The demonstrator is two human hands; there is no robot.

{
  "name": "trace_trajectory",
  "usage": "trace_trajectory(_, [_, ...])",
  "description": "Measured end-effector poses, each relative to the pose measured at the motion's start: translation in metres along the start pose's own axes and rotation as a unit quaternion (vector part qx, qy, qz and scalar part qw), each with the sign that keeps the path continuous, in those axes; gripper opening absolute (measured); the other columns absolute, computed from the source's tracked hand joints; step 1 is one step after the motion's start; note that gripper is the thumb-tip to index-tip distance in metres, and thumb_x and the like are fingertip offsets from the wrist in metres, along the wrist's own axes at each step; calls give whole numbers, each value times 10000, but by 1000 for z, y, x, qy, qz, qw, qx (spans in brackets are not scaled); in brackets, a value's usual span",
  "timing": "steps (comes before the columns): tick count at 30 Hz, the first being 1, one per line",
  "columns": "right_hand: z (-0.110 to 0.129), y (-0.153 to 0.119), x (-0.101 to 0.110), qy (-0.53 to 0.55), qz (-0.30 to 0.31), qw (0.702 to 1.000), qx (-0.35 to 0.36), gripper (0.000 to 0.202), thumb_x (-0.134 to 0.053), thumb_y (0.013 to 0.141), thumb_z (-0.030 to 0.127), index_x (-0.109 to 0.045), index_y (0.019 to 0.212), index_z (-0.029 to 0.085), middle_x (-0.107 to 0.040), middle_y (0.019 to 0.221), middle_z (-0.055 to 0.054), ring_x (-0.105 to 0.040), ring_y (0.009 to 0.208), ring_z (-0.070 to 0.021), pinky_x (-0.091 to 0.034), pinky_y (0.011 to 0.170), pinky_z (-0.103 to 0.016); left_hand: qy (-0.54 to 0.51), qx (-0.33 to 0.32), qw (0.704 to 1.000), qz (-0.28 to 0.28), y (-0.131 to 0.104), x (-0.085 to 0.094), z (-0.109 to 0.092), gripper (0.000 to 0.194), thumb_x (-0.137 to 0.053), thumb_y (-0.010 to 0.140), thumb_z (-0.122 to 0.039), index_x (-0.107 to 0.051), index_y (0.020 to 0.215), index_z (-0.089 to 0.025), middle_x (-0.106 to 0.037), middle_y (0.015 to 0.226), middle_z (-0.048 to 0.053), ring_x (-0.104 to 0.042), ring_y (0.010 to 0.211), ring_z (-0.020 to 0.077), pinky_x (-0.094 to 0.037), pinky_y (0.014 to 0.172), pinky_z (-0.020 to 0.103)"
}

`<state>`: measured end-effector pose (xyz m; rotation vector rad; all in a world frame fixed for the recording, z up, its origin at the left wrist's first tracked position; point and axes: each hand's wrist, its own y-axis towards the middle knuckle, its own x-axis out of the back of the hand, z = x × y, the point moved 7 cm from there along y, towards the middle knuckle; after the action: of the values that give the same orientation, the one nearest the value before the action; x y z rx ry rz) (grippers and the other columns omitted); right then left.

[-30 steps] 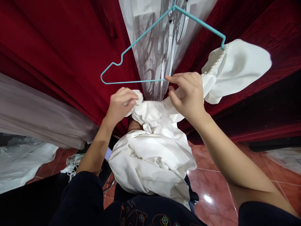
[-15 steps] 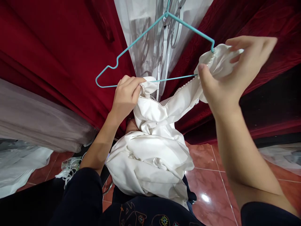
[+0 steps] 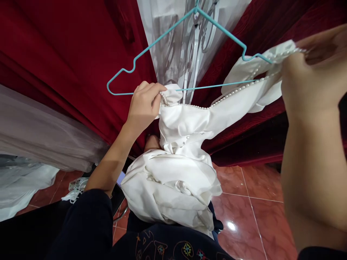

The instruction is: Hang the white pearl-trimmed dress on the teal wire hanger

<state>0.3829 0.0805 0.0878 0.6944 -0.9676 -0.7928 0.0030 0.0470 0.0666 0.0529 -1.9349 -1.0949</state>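
My left hand (image 3: 145,104) is closed, thumb against fingers, on the pearl-edged puff at one shoulder of the white dress (image 3: 187,121); the teal hanger's (image 3: 162,37) lower bar passes there, though I can't tell whether I grip it too. My right hand (image 3: 311,79), blurred, is closed on the opposite pearl-edged opening, into which the hanger's right end runs. Between my hands the pearl neckline stretches, rising to the right; the skirt lies bunched below, over my lap.
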Motion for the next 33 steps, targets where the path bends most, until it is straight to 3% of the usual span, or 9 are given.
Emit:
trace_trajectory(4, [-10, -39, -26, -30, 156, 987, 22, 158, -709, 683, 44, -678, 741, 188, -618, 634, -31, -498, 527, -114, -330, 545, -307, -5, -4, 1000, -3, 1, 0, 6, 220, -528, 955, -85, -676, 1037, -225, -736, 990, 41, -643, 974, 253, -525, 933, 407])
trace_trajectory(9, [75, -103, -15, 136, 257, 929, 231, 123, -597, 866, 243, -683, 954, 231, -677, 880, -58, -619, 699, -178, -493, 637, -338, -26, -3, 1000, -2, 3, -13, 1, 252, -517, 951, -77, -693, 1041, -233, -750, 997, 30, -649, 942, 239, -549, 899, 388])
trace_trajectory(12, [119, -102, 8, 180, 146, 926, 299, 140, -537, 998, 280, -674, 1028, 265, -662, 942, -77, -648, 883, -223, -534, 768, -400, -33, -10, 999, -12, 2, -19, -3, 274, -496, 951, -67, -693, 1056, -227, -754, 1009, 35, -653, 949, 239, -554, 901, 388])
trace_trajectory(14, [129, -91, 7, 164, 89, 941, 281, 160, -508, 1027, 272, -668, 1038, 276, -673, 1001, -91, -639, 979, -247, -527, 867, -453, -27, -10, 999, -15, 0, -22, -2, 264, -488, 970, -87, -687, 1082, -221, -752, 1030, 44, -657, 976, 246, -553, 923, 400])
trace_trajectory(19, [113, -84, -36, 124, 119, 964, 201, 201, -441, 1042, 293, -640, 1066, 293, -686, 1037, -110, -604, 991, -282, -486, 929, -525, -41, 0, 999, -30, -8, -25, 1, 225, -488, 1022, -144, -662, 1149, -210, -737, 1089, 74, -677, 1034, 242, -560, 980, 416])
trace_trajectory(23, [101, -92, -40, 137, 95, 970, 178, 199, -435, 1041, 317, -629, 1056, 271, -688, 1007, -118, -603, 938, -286, -476, 881, -513, -31, -27, 993, -109, -25, -17, -2, 188, -502, 1055, -194, -680, 1059, -253, -734, 1176, 79, -644, 1201, 266, -515, 1073, 505])
trace_trajectory(27, [104, -92, -39, 152, 125, 964, 180, 169, -452, 1038, 299, -618, 1063, 285, -693, 1023, -110, -600, 951, -280, -444, 930, -506, -79, -92, 989, -90, -57, -22, -6, 160, -594, 1016, -192, -737, 1028, -263, -743, 963, 47, -681, 938, 212, -565, 877, 397])
trace_trajectory(30, [106, -90, -35, 164, 112, 961, 191, 141, -483, 1014, 297, -622, 1027, 282, -696, 964, -90, -598, 881, -262, -446, 910, -496, -197, 86, 974, -64, -73, -27, 38, 126, -626, 955, -191, -730, 1017, -225, -735, 943, 33, -681, 858, 176, -567, 797, 329])
trace_trajectory(33, [107, -89, -32, 174, 101, 960, 197, 124, -506, 995, 298, -629, 997, 282, -697, 903, -67, -597, 818, -247, -454, 879, -486, -263, 291, 900, -188, -82, -4, 104, 106, -647, 947, -304, -625, 896, -214, -673, 828, -1, -638, 752, 139, -548, 698, 296])
